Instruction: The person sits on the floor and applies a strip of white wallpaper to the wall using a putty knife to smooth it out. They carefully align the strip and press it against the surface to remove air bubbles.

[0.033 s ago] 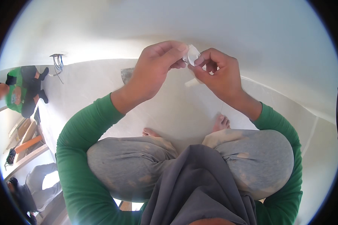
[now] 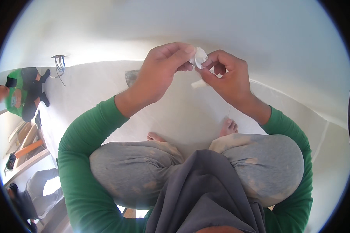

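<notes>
Both hands are raised in front of me, close to the white wall. Between the thumb and fingers of my left hand (image 2: pixel 161 70) is a small white piece (image 2: pixel 199 56), rounded with an uneven edge; I cannot tell what it is made of. The fingertips of my right hand (image 2: pixel 229 73) are closed in a pinch at its right edge. Past the left wrist, a flat grey piece (image 2: pixel 131 78) lies on the floor, partly hidden. A short white strip-like thing (image 2: pixel 199 84) shows beneath my right hand.
The white wall (image 2: pixel 260 35) rises just ahead. Wires (image 2: pixel 60 66) hang from an opening at its left. A person in green (image 2: pixel 19 91) sits far left; another in grey trousers (image 2: pixel 41 190) is at lower left, near wooden boards and an orange bar (image 2: pixel 28 149).
</notes>
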